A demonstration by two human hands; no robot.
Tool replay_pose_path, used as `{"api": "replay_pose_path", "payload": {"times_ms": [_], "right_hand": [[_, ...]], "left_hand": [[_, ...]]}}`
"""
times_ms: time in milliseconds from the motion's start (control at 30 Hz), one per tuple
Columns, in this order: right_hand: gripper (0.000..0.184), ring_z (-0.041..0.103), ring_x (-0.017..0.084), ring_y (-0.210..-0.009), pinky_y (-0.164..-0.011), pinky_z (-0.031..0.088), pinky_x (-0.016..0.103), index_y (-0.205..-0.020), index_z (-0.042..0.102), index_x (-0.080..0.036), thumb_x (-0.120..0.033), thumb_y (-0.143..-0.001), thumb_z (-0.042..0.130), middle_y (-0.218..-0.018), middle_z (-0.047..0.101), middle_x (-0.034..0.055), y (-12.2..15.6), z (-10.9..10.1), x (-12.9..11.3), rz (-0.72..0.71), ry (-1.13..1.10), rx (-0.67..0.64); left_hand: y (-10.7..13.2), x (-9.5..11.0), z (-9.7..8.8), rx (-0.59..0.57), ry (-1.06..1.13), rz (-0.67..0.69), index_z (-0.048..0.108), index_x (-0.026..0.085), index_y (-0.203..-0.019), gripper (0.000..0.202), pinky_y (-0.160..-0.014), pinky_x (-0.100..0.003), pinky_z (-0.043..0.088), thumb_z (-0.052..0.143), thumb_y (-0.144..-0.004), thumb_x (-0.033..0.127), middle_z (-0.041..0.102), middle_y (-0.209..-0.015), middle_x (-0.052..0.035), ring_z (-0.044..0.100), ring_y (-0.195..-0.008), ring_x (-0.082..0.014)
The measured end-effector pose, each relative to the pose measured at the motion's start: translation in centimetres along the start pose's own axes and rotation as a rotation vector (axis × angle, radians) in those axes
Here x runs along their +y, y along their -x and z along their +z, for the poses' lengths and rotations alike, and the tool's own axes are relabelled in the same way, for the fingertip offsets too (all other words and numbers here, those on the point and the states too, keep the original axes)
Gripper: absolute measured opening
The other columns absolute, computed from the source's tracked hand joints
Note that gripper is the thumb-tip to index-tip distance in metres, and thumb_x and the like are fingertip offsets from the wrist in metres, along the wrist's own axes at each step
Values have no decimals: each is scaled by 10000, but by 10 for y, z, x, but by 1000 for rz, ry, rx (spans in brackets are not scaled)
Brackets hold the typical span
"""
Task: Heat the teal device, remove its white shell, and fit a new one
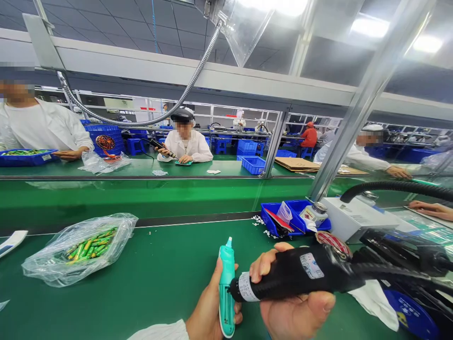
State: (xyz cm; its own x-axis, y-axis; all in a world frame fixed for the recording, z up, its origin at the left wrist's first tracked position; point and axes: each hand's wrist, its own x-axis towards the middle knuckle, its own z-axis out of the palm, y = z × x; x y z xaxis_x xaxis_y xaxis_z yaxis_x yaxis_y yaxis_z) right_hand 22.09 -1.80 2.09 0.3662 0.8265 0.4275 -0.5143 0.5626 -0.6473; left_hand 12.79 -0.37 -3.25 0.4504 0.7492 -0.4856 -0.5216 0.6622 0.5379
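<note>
Hands hold black screwdriver against teal casing.

And there's the long factory hall, a dark grid ceiling overhead, bright lights glaring right! Green workbenches stretch across, aluminium posts rising alongside, blue crates and blue stools beyond!

We note matt black plastic on the electric screwdriver; glossy plastic on the teal casing. Thin, crinkled clear film on the polythene bag; smooth, faintly glossy finish on the green belt.
</note>
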Motion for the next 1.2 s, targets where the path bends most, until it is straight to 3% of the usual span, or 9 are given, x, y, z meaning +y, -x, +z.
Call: {"api": "replay_pose_path", "payload": {"times_ms": [167, 400, 600, 733, 867, 967, 1200], "right_hand": [[546, 488, 123, -427, -422, 442, 246, -836, 564, -234, -739, -641, 498, -542, 556, -27, -6, 2, -3, -22, -12, -7], [555, 499, 120, -436, -431, 455, 244, -838, 582, -241, -750, -632, 498, -557, 575, -22, -5, 0, -4, -50, -28, -46], [552, 493, 136, -439, -416, 434, 260, -893, 573, -229, -726, -682, 454, -562, 551, -16, -5, 0, -13, -127, 4, 4], [591, 494, 143, -449, -431, 440, 283, -920, 554, -225, -745, -652, 467, -576, 543, -18, -8, -5, -21, -139, 27, 68], [605, 496, 136, -444, -444, 441, 279, -912, 569, -218, -753, -666, 431, -556, 552, -14, -12, -10, -26, -174, 56, 75], [600, 495, 135, -440, -443, 445, 281, -911, 567, -218, -749, -664, 436, -553, 555, -14, -13, -10, -26, -172, 66, 98], [604, 499, 138, -443, -440, 443, 285, -918, 564, -222, -753, -660, 436, -560, 554, -18, -13, -15, -27, -165, 74, 95]], "left_hand": [[2, 1, 2, 49, -33, -6, 448, 200, -957, 504, -367, -168, 185, 235, -830, 639, 403, -407, 59, 345, -350, -75], [4, 1, 3, 60, -42, 22, 472, 189, -956, 508, -363, -167, 209, 232, -841, 622, 421, -421, 51, 356, -354, -76], [5, -1, 5, 124, -89, 27, 471, 165, -687, 540, -356, -175, 255, 259, -822, 643, 409, -398, 30, 353, -355, -75], [5, 0, 3, 160, -11, 78, 515, 117, -842, 415, -367, -179, 305, 387, -861, 511, 495, -537, 18, 428, -411, -74], [3, 0, -1, 150, -13, 151, 472, 79, -1039, 258, -402, -172, 349, 535, -847, 240, 577, -662, -29, 503, -489, -81], [3, 1, -2, 129, -31, 152, 426, 67, -1118, 326, -407, -167, 360, 546, -816, 99, 582, -639, -30, 513, -490, -86], [5, 1, -3, 145, -45, 154, 399, 69, -1159, 426, -464, -175, 405, 549, -766, -3, 567, -601, -6, 511, -498, -82]]}}
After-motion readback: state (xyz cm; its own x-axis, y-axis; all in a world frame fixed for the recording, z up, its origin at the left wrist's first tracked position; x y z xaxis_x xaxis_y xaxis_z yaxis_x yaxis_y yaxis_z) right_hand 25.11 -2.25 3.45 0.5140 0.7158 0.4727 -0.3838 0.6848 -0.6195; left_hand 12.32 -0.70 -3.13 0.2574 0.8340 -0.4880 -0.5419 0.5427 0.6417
